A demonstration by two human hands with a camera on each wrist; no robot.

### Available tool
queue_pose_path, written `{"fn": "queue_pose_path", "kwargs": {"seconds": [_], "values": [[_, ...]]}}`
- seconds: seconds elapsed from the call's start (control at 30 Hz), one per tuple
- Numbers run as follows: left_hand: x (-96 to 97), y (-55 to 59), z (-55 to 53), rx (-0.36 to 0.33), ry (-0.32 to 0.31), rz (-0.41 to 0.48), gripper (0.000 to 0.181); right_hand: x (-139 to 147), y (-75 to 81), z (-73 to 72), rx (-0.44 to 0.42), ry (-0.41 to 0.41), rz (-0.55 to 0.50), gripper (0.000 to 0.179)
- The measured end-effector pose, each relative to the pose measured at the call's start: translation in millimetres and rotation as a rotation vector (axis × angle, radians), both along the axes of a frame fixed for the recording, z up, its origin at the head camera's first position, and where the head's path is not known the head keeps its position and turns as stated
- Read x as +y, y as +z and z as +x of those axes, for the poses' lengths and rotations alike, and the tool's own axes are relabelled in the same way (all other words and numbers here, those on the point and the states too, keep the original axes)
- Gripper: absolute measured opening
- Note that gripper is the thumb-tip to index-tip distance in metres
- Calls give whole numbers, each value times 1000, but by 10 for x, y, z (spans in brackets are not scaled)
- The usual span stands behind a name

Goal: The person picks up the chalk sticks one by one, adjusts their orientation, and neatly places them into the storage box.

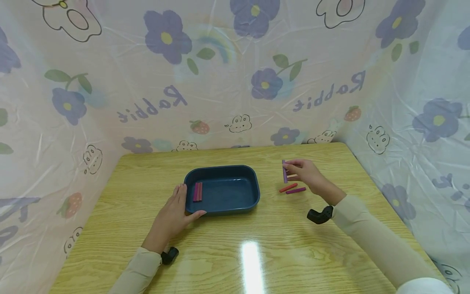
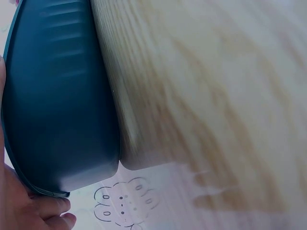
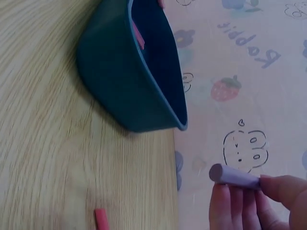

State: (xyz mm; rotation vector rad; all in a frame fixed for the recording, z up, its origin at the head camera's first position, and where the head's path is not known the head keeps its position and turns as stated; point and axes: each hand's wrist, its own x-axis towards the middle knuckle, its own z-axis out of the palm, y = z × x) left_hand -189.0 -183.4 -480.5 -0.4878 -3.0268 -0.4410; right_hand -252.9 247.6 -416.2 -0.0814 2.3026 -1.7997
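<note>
My right hand point(image 1: 306, 173) pinches a light purple round stick point(image 1: 284, 171), chalk-like in shape, between thumb and fingers. It is held upright in the head view, over the table right of a dark blue tray point(image 1: 227, 211). A red stick point(image 1: 288, 188) and a magenta stick point(image 1: 295, 190) lie just below this hand. Inside the tray, against its left end, short magenta and reddish sticks point(image 1: 198, 192) lie side by side. My left hand point(image 1: 172, 214) rests on the tray's left end, fingers straight along the rim and thumb at the front wall.
The wooden table point(image 1: 286, 253) carries all of this. A patterned cloth point(image 1: 227, 90) with flowers and rabbits hangs behind it and at both sides. Black wrist devices sit at the left wrist point(image 1: 170, 256) and the right wrist point(image 1: 320, 215).
</note>
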Motion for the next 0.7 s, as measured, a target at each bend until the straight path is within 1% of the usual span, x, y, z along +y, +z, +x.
{"fn": "queue_pose_path", "kwargs": {"seconds": [0.2,0.4,0.7], "values": [[-4,-6,-5,-6,7,8,111,-134,22,9,-21,20,-13,42],[-8,-27,-13,-16,6,11,111,-282,24,3,-46,17,-47,44],[-17,-35,-25,-18,5,12,111,-531,-5,-32,-61,28,-88,37]]}}
